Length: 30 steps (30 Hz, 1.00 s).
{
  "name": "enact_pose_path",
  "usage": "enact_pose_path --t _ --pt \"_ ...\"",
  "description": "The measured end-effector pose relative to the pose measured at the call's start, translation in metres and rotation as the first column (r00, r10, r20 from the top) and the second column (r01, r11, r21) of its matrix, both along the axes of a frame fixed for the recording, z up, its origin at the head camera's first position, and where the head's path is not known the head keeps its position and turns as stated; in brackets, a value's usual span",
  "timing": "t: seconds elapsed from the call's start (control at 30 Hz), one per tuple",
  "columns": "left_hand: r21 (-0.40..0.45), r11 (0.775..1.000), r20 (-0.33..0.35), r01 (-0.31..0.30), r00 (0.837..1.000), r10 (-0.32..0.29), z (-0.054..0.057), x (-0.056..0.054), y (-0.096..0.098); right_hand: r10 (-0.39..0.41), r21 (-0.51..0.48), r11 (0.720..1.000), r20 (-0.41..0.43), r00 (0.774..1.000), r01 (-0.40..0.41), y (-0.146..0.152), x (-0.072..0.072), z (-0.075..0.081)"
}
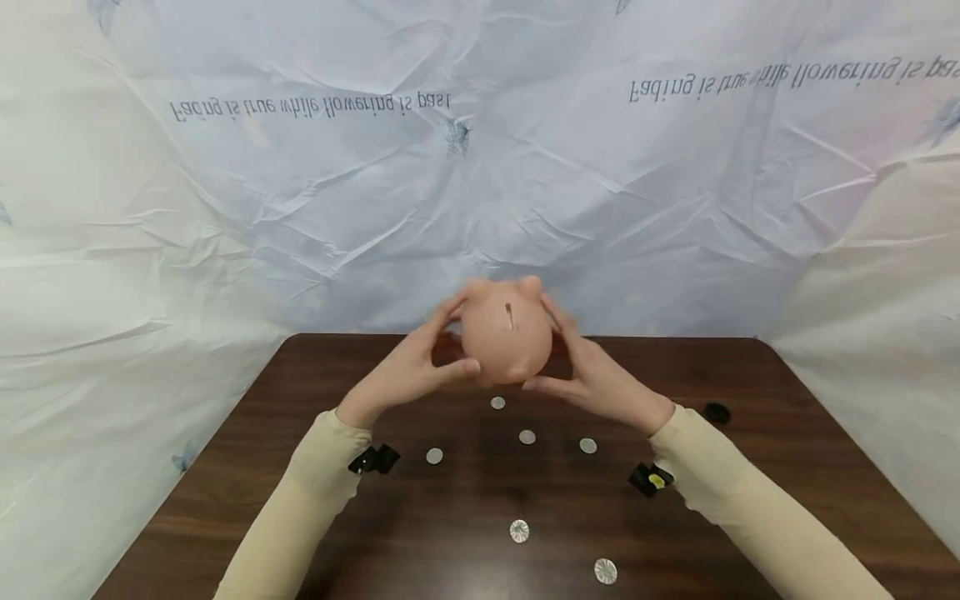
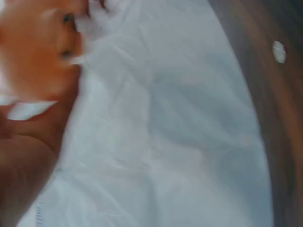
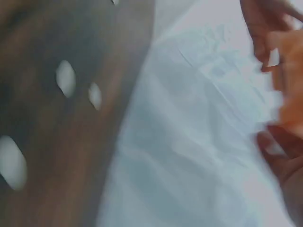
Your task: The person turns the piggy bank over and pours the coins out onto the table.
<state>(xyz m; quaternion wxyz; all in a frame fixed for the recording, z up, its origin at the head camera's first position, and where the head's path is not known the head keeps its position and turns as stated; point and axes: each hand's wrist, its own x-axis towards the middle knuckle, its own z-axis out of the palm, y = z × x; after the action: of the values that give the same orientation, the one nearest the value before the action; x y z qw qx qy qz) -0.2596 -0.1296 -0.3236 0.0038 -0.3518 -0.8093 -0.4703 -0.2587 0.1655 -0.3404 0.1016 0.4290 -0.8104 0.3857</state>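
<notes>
A round pinkish-orange piggy bank [image 1: 504, 342] is held up above the far part of the table, its coin slot facing the head camera and two small ears at the top. My left hand [image 1: 408, 367] grips its left side, thumb at the lower front and fingers behind. On the other side my right hand [image 1: 600, 375] grips it the same way, thumb near the bottom. Both wrist views are blurred; the piggy bank [image 2: 38, 52] shows at the upper left in the left wrist view, and the piggy bank [image 3: 293, 80] is cut off at the right edge in the right wrist view.
Several silver coins lie scattered on the dark wooden table [image 1: 450, 517], among them one coin [image 1: 519, 531] near the front and another coin [image 1: 434, 456] at the left. A black round object [image 1: 717, 412] sits beyond my right sleeve. White printed sheeting [image 1: 420, 200] surrounds the table.
</notes>
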Motion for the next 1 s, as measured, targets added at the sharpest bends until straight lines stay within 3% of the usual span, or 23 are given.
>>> enact_pose_path --t 0.03,0.1,0.17,0.23,0.4,0.57,0.6,0.67,0.7,0.73,0.77,0.83,0.9,0.93,1.0 --pt "-0.03 0.999 0.059 -0.011 0.998 0.012 -0.004 -0.005 0.002 -0.013 0.021 1.0 0.095 0.995 0.011 -0.001 -0.001 -0.005" --pt "-0.081 0.996 0.194 -0.041 0.979 0.056 -0.017 -0.013 0.007 -0.061 0.059 0.997 0.29 0.955 0.046 -0.003 -0.001 -0.02" --pt "-0.096 0.994 0.327 -0.05 0.942 0.079 -0.029 -0.018 0.01 -0.098 0.083 0.994 0.424 0.9 0.07 -0.004 0.0 -0.032" --pt "-0.068 0.996 0.409 -0.057 0.909 0.08 -0.036 -0.019 0.011 -0.106 0.077 0.994 0.483 0.869 0.079 -0.006 0.001 -0.04" --pt "-0.009 0.998 0.461 -0.067 0.885 0.064 -0.037 -0.018 0.008 -0.095 0.023 0.995 0.513 0.853 0.096 -0.009 -0.003 -0.042" --pt "0.048 0.996 0.523 -0.073 0.852 0.037 -0.044 -0.018 0.008 -0.046 -0.042 0.995 0.597 0.801 0.089 -0.014 -0.003 -0.046" --pt "0.053 0.996 0.528 -0.076 0.848 0.037 -0.045 -0.018 0.009 -0.05 -0.047 0.994 0.616 0.786 0.1 -0.015 -0.003 -0.045" --pt "0.044 0.996 0.511 -0.081 0.858 0.047 -0.047 -0.018 0.014 -0.072 -0.046 0.99 0.636 0.769 0.132 -0.018 -0.002 -0.042" --pt "0.032 0.996 0.479 -0.089 0.875 0.063 -0.046 -0.016 0.016 -0.085 -0.049 0.988 0.629 0.773 0.148 -0.019 -0.002 -0.039" --pt "0.014 0.994 0.418 -0.104 0.904 0.089 -0.043 -0.014 0.019 -0.096 -0.054 0.985 0.61 0.787 0.162 -0.02 -0.001 -0.035" --pt "0.014 0.993 0.348 -0.115 0.932 0.103 -0.04 -0.011 0.02 -0.101 -0.07 0.983 0.574 0.813 0.172 -0.019 0.001 -0.031" --pt "0.033 0.989 0.161 -0.144 0.977 0.137 -0.03 -0.003 0.022 -0.098 -0.119 0.979 0.449 0.888 0.168 -0.017 0.005 -0.023" --pt "0.081 0.988 -0.03 -0.128 0.991 0.131 -0.019 0.005 0.021 -0.081 -0.171 0.977 0.26 0.962 0.129 -0.012 0.008 -0.015" --pt "0.105 0.989 -0.105 -0.104 0.988 0.115 -0.016 0.008 0.021 -0.075 -0.186 0.977 0.18 0.981 0.108 -0.01 0.01 -0.014" --pt "0.134 0.99 -0.161 -0.051 0.984 0.072 -0.014 0.011 0.02 -0.054 -0.199 0.977 0.118 0.992 0.077 -0.008 0.011 -0.014"
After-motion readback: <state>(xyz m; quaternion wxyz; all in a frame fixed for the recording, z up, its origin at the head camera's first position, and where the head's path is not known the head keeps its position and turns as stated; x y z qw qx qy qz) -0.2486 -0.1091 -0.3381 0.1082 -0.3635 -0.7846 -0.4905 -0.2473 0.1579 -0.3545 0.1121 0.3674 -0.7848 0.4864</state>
